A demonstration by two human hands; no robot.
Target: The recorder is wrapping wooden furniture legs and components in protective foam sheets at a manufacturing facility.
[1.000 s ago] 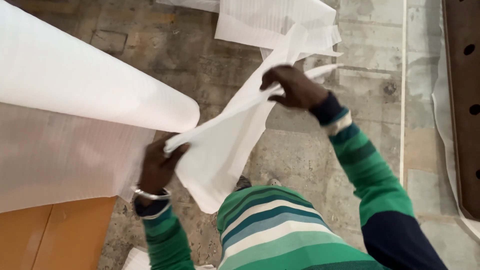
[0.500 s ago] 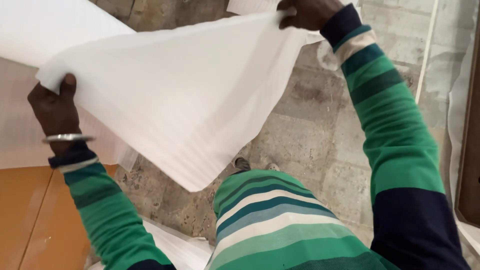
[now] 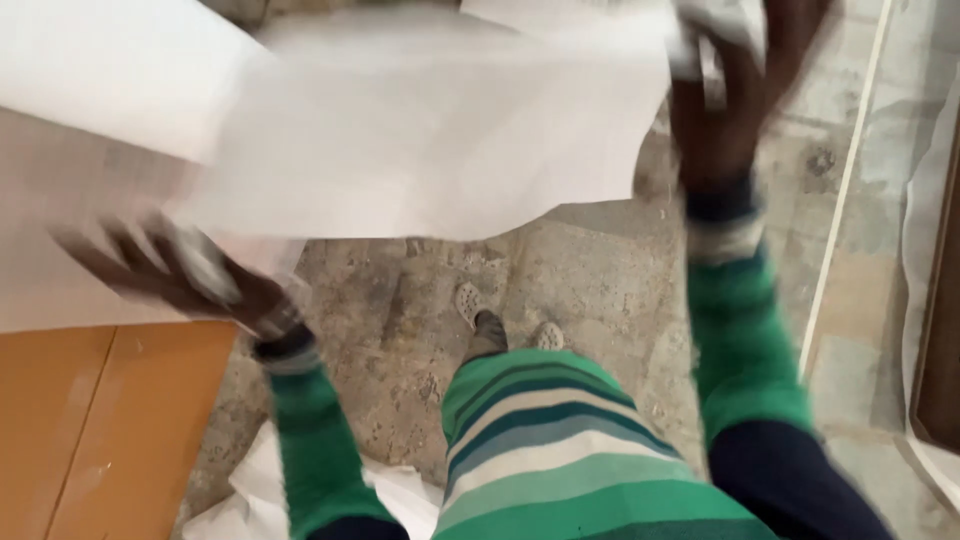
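White foam-like sheet (image 3: 430, 130), thin and limp, spread in the air above the stone floor (image 3: 580, 290) between both hands. Judged very light, soft and easily creased or torn; best held at opposite edges or corners. Left hand (image 3: 170, 270), blurred, grips the near-left edge, its grip clamped on the sheet; right hand (image 3: 725, 90) is closed on the far-right corner. An orange table (image 3: 90, 420) lies near left. Compared with half a second earlier, the sheet hangs flatter, the left hand is lower, and motion blur has grown.
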